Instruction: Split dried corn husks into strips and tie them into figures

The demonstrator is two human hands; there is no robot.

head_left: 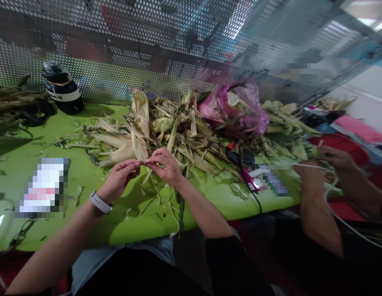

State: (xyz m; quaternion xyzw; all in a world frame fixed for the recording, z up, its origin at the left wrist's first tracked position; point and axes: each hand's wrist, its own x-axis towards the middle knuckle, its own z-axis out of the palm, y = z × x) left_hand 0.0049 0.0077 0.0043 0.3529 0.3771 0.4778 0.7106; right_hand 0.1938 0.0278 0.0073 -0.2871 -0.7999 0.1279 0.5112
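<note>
My left hand (118, 181), with a white band on its wrist, is closed in a pinch. Its fingertips meet those of my right hand (166, 166), which is pinched too. Whatever lies between the fingertips is too small to make out. Just behind the hands spreads a heap of dry corn husks (123, 146), pale and partly brown. Narrow husk strips (174, 211) lie below my right hand on the green tabletop (126, 230).
A dark bottle (66, 92) stands at the back left, and a phone (44, 187) lies left of my arm. Behind the heap sits a pink plastic bag (234, 111). To the right are another phone (276, 181), a white cable (327, 197) and another person's hands (334, 158). Perforated metal (166, 45) borders the back.
</note>
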